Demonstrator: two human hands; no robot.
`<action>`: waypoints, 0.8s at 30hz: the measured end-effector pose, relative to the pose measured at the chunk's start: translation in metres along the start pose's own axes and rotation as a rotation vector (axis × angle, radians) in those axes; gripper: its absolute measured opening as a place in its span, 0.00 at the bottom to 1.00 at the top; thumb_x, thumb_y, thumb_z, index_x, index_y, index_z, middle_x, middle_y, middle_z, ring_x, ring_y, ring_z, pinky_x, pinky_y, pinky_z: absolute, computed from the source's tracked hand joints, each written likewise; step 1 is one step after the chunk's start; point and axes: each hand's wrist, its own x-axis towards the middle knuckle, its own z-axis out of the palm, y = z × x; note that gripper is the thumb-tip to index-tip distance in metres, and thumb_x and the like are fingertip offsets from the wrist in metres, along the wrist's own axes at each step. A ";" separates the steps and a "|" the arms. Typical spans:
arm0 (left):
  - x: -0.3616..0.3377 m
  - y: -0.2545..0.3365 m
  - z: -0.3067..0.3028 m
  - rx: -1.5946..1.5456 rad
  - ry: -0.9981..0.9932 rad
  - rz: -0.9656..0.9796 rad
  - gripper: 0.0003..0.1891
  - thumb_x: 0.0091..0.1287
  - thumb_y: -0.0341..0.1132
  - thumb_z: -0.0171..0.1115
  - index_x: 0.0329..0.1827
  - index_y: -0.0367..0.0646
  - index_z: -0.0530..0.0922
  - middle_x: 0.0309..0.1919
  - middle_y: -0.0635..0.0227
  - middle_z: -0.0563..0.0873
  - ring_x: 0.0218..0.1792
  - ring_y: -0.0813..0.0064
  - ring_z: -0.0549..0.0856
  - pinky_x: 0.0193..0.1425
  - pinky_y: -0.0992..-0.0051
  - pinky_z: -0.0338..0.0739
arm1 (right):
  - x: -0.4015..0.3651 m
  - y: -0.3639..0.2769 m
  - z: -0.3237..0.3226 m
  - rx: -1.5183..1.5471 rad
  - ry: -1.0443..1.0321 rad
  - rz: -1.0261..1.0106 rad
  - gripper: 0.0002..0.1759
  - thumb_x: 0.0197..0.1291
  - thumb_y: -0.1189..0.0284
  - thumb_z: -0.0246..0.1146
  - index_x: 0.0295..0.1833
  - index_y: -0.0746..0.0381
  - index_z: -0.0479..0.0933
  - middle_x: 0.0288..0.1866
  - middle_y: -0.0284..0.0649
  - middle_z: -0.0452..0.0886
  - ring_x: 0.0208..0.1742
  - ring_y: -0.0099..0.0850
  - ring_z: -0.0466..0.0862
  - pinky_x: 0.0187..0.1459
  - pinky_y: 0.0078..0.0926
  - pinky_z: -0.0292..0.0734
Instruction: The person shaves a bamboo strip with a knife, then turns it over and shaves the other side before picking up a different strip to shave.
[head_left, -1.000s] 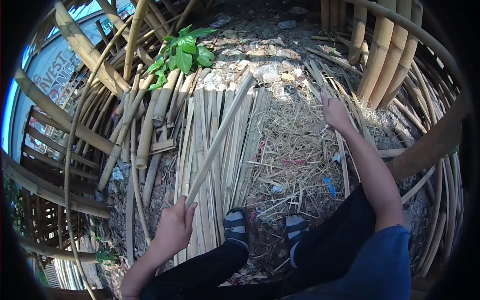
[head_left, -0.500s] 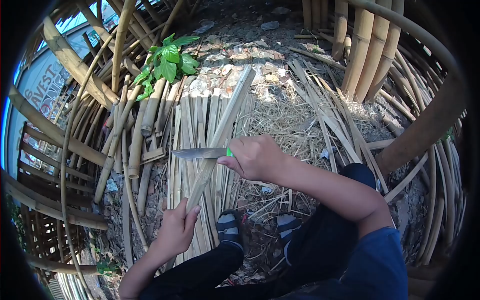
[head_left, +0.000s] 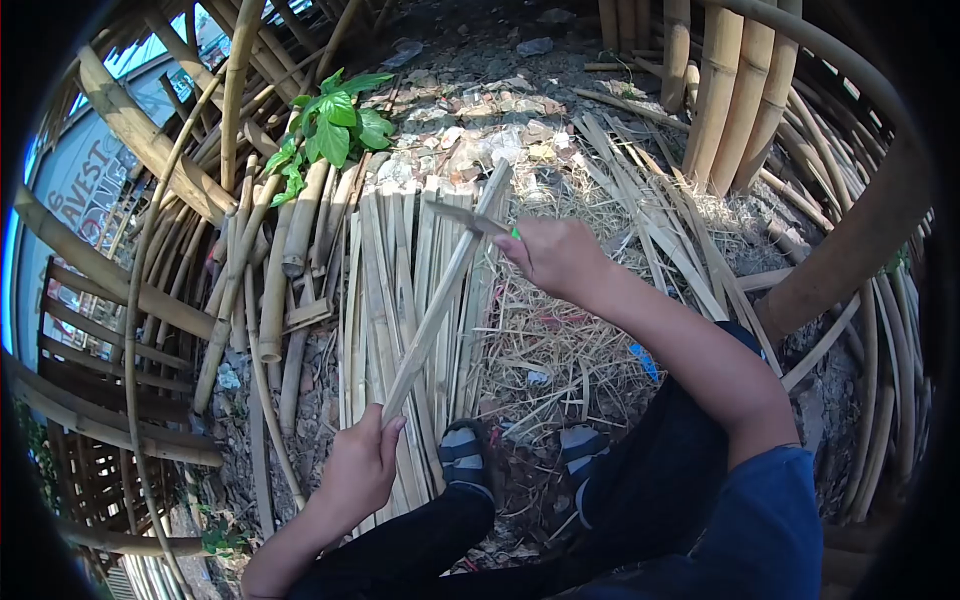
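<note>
My left hand (head_left: 365,460) is wrapped round the lower end of a long bamboo strip (head_left: 432,328), which slants up and away to the right. In my right hand (head_left: 555,257) is a knife (head_left: 462,216) with a bright green patch at the handle. Its blade points left and lies across the upper part of the strip, tilted with the tip a little higher. Beneath the strip, many split bamboo slats (head_left: 385,290) lie side by side on the ground.
Shavings (head_left: 540,330) cover the ground right of the slats, with more loose strips (head_left: 660,220) beyond. Thick bamboo poles (head_left: 718,110) stand at the back right. A leafy green plant (head_left: 335,118) grows at the back left beside stacked bamboo poles (head_left: 300,225). My sandalled feet (head_left: 465,455) are close to the slats.
My right hand has moved the knife up along the strip, away from my left hand, and the blade has tilted. The strip's far end sits slightly lower; my left hand stays on its near end.
</note>
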 end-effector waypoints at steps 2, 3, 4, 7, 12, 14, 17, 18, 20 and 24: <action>-0.005 -0.006 0.001 0.023 -0.014 -0.030 0.13 0.77 0.34 0.57 0.36 0.34 0.68 0.15 0.44 0.75 0.22 0.37 0.80 0.24 0.51 0.70 | 0.013 0.051 -0.003 -0.021 -0.036 0.326 0.34 0.77 0.48 0.46 0.32 0.66 0.79 0.21 0.52 0.81 0.26 0.51 0.85 0.30 0.46 0.81; -0.006 -0.006 0.000 0.024 -0.009 -0.027 0.13 0.77 0.34 0.57 0.36 0.34 0.68 0.15 0.44 0.75 0.22 0.37 0.80 0.24 0.51 0.70 | 0.016 0.083 -0.008 -0.061 -0.074 0.480 0.36 0.78 0.48 0.44 0.33 0.68 0.80 0.23 0.55 0.82 0.30 0.55 0.85 0.34 0.49 0.81; -0.008 -0.004 0.000 0.019 0.037 0.053 0.13 0.76 0.34 0.57 0.37 0.34 0.69 0.14 0.45 0.75 0.22 0.37 0.80 0.24 0.52 0.70 | 0.011 0.104 -0.013 -0.103 -0.055 0.513 0.37 0.78 0.48 0.43 0.33 0.69 0.80 0.25 0.58 0.82 0.33 0.57 0.85 0.36 0.50 0.80; -0.008 -0.010 -0.004 0.001 0.084 0.091 0.11 0.76 0.33 0.57 0.38 0.33 0.70 0.14 0.47 0.74 0.20 0.39 0.80 0.24 0.53 0.70 | 0.009 0.108 -0.014 -0.078 0.038 0.634 0.39 0.79 0.48 0.41 0.33 0.71 0.80 0.27 0.61 0.82 0.37 0.60 0.84 0.39 0.54 0.78; 0.007 -0.011 -0.006 -0.219 0.075 -0.021 0.12 0.77 0.34 0.56 0.40 0.31 0.72 0.14 0.51 0.76 0.17 0.50 0.81 0.23 0.60 0.70 | 0.012 0.009 -0.029 0.293 0.197 0.393 0.34 0.79 0.51 0.45 0.30 0.68 0.75 0.19 0.53 0.76 0.24 0.54 0.80 0.29 0.47 0.74; 0.010 -0.013 -0.007 -0.214 0.065 -0.030 0.14 0.79 0.37 0.54 0.40 0.31 0.73 0.15 0.57 0.77 0.16 0.62 0.81 0.23 0.65 0.71 | 0.002 -0.035 -0.022 0.370 0.170 0.150 0.30 0.78 0.52 0.49 0.28 0.64 0.73 0.17 0.47 0.75 0.18 0.46 0.78 0.22 0.41 0.72; 0.008 -0.003 -0.006 -0.424 -0.138 -0.070 0.15 0.81 0.39 0.52 0.39 0.36 0.72 0.19 0.74 0.74 0.19 0.86 0.73 0.23 0.78 0.69 | -0.009 -0.080 0.000 0.365 0.229 -0.175 0.27 0.74 0.53 0.56 0.25 0.60 0.70 0.15 0.42 0.74 0.14 0.38 0.78 0.16 0.34 0.70; 0.008 -0.002 -0.005 -0.420 -0.140 -0.068 0.15 0.81 0.39 0.52 0.39 0.36 0.72 0.19 0.74 0.74 0.19 0.86 0.73 0.23 0.78 0.69 | -0.011 -0.087 -0.001 0.365 0.233 -0.171 0.27 0.74 0.53 0.56 0.25 0.60 0.70 0.15 0.42 0.74 0.14 0.38 0.78 0.16 0.34 0.70; 0.007 -0.001 -0.006 -0.420 -0.144 -0.079 0.15 0.81 0.40 0.52 0.38 0.37 0.72 0.20 0.75 0.74 0.19 0.87 0.72 0.23 0.79 0.68 | -0.012 -0.097 -0.004 0.286 0.177 -0.135 0.24 0.72 0.56 0.59 0.26 0.61 0.69 0.17 0.40 0.72 0.16 0.38 0.78 0.18 0.35 0.72; 0.005 -0.002 -0.005 -0.446 -0.158 -0.046 0.14 0.81 0.39 0.52 0.39 0.37 0.72 0.20 0.75 0.74 0.19 0.87 0.71 0.23 0.79 0.68 | -0.008 -0.081 -0.006 0.231 0.235 -0.244 0.27 0.71 0.52 0.59 0.25 0.60 0.70 0.14 0.39 0.74 0.14 0.37 0.79 0.15 0.32 0.73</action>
